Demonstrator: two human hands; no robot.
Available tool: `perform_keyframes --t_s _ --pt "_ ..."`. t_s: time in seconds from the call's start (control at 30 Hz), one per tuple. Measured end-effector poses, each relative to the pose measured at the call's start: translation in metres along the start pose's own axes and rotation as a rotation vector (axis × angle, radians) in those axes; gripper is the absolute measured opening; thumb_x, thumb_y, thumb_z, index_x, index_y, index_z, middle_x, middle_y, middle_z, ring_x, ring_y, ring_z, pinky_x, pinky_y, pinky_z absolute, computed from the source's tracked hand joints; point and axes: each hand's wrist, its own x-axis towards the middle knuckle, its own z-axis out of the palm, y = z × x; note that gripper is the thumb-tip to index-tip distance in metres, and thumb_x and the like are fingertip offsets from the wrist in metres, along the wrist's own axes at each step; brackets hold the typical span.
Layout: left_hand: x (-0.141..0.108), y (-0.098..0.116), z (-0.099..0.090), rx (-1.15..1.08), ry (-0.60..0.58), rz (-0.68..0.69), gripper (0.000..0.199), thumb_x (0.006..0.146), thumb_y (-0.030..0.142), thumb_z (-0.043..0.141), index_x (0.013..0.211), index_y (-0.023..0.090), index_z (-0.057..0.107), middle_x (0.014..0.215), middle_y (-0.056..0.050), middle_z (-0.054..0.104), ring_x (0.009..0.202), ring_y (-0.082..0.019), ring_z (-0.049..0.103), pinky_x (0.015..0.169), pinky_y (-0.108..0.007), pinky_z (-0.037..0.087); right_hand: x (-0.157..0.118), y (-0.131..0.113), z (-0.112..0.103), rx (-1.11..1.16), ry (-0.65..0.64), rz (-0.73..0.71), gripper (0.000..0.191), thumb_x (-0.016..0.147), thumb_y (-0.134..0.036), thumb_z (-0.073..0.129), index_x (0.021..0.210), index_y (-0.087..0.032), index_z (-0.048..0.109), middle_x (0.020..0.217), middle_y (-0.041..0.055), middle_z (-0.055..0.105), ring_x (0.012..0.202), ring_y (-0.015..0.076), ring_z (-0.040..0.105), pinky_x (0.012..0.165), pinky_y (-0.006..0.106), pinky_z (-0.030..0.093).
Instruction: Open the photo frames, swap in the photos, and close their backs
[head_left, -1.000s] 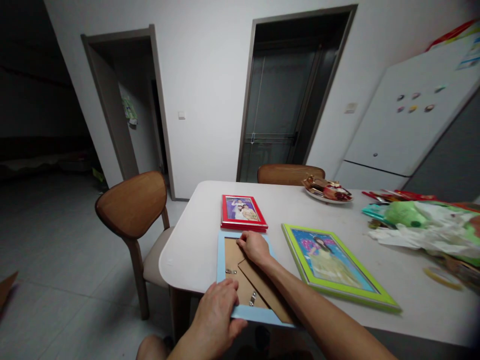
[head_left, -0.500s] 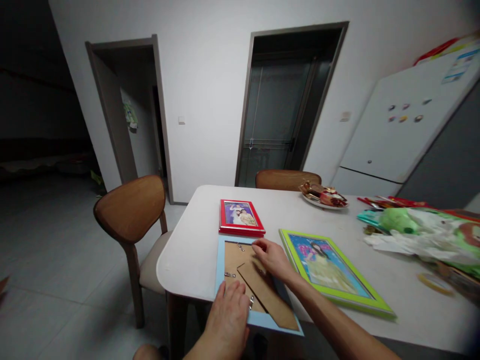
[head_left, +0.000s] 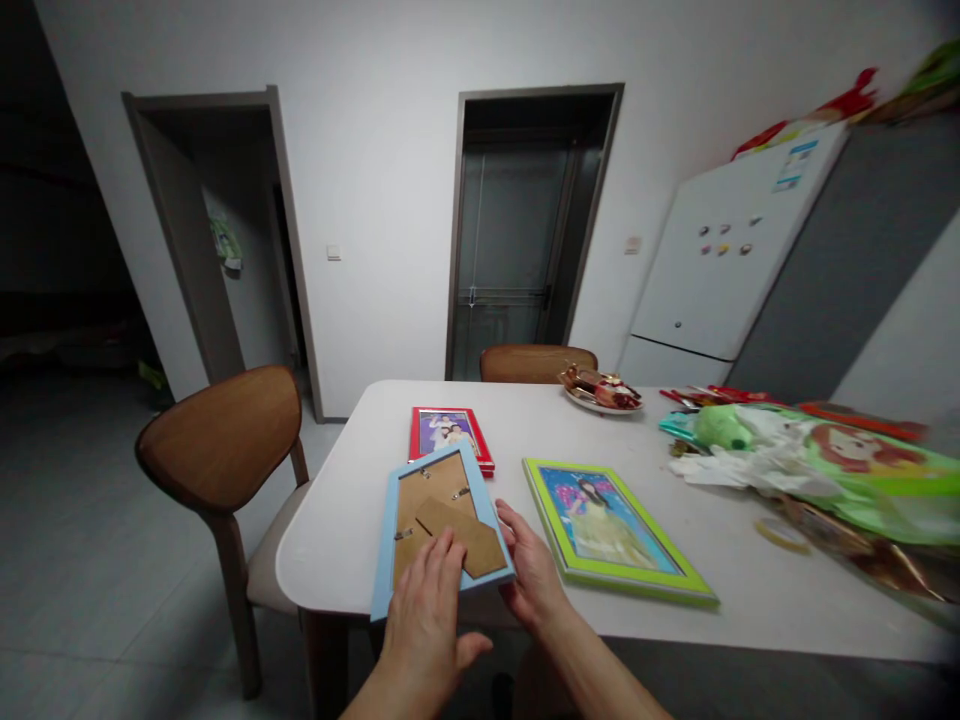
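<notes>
A light blue picture frame [head_left: 385, 555] shows its brown backing, with metal clips and a stand flap [head_left: 480, 550]; it is turned and looks tilted above the table's near edge. My left hand [head_left: 427, 610] lies with its fingers stretched over the lower part of the backing, thumb apart. My right hand [head_left: 531, 575] holds the blue frame at its right edge, fingers partly behind it. Just beyond, a red frame [head_left: 480, 440] with a group photo is partly covered by the blue one. To the right lies a green frame [head_left: 637, 578] with a photo of a person in a yellow dress.
On the white table [head_left: 330, 520] are a plate [head_left: 600, 407] with wrapped items, a green bag [head_left: 870, 500] among white wrapping, and a roll of tape [head_left: 782, 536]. Wooden chairs [head_left: 225, 440] stand at the left and behind the table.
The blue frame has been turned and raised off the table. My right hand has moved from its top clip to its right edge. The camera view has shifted right.
</notes>
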Motion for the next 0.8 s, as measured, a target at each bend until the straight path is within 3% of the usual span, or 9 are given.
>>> perform_keyframes --t_s 0.1,0.2,0.33,0.4,0.47,0.6,0.7,0.8 --pt "0.004 -0.001 -0.008 -0.017 0.14 -0.018 0.07 0.057 0.002 0.053 0.122 0.018 0.033 0.123 -0.01 0.045 0.113 -0.025 0.038 0.092 -0.041 0.036 -0.006 -0.02 0.015 0.325 -0.036 0.088 0.043 0.069 -0.034 0.053 0.107 -0.017 0.048 0.084 0.0053 0.064 0.073 0.0178 0.06 0.059 0.028 0.046" --pt "0.016 -0.004 -0.032 -0.205 0.29 -0.086 0.05 0.066 0.006 0.046 0.114 0.018 0.044 0.112 -0.007 0.054 0.106 -0.022 0.046 0.09 -0.038 0.037 -0.014 -0.029 0.02 0.393 -0.112 0.044 0.039 0.067 -0.035 0.058 0.101 -0.018 0.053 0.093 0.0054 0.062 0.077 0.0146 0.058 0.061 0.025 0.044" --pt "0.029 -0.004 -0.051 -0.756 0.373 -0.337 0.025 0.071 0.022 0.05 0.095 0.015 0.054 0.089 -0.006 0.064 0.086 -0.023 0.058 0.08 -0.037 0.043 -0.027 -0.005 0.011 0.181 -0.033 0.196 0.041 0.063 -0.037 0.063 0.097 -0.014 0.057 0.094 0.0082 0.061 0.076 0.0147 0.057 0.058 0.023 0.043" --pt "0.03 0.003 -0.045 -1.055 0.389 -0.404 0.028 0.07 0.025 0.052 0.097 0.015 0.053 0.091 -0.005 0.064 0.086 -0.021 0.059 0.081 -0.035 0.044 -0.032 0.01 0.004 0.22 0.011 0.272 0.05 0.063 -0.038 0.063 0.107 -0.017 0.051 0.092 0.0069 0.063 0.075 0.0149 0.058 0.059 0.024 0.043" --pt "0.031 0.015 -0.034 -1.233 0.387 -0.383 0.032 0.07 0.024 0.054 0.101 0.015 0.051 0.099 -0.006 0.062 0.091 -0.02 0.057 0.085 -0.033 0.041 -0.034 0.017 -0.005 0.344 0.026 0.269 0.057 0.065 -0.038 0.06 0.117 -0.023 0.041 0.091 0.004 0.064 0.073 0.0151 0.06 0.062 0.027 0.045" --pt "0.038 0.039 -0.014 -1.333 0.283 -0.298 0.04 0.066 0.021 0.06 0.104 0.015 0.049 0.104 -0.008 0.06 0.096 -0.021 0.055 0.089 -0.034 0.038 -0.023 -0.001 -0.047 0.31 0.154 0.12 0.054 0.063 -0.023 0.058 0.115 -0.022 0.043 0.081 0.0004 0.067 0.068 0.016 0.062 0.063 0.027 0.047" --pt "0.053 0.051 0.003 -1.336 0.175 -0.263 0.049 0.063 0.016 0.06 0.11 0.015 0.044 0.103 -0.007 0.06 0.092 -0.02 0.056 0.084 -0.032 0.042 -0.004 -0.028 -0.101 0.088 0.27 0.111 0.057 0.061 -0.016 0.053 0.117 -0.021 0.043 0.071 0.0001 0.067 0.056 0.0161 0.061 0.053 0.026 0.048" --pt "0.067 0.061 0.033 -1.141 0.011 -0.244 0.05 0.064 0.012 0.057 0.112 0.016 0.042 0.1 -0.005 0.062 0.087 -0.018 0.058 0.078 -0.027 0.044 0.015 -0.047 -0.156 -0.153 0.353 0.169 0.059 0.061 -0.014 0.052 0.119 -0.015 0.044 0.064 0.0018 0.067 0.047 0.0151 0.058 0.047 0.025 0.046"
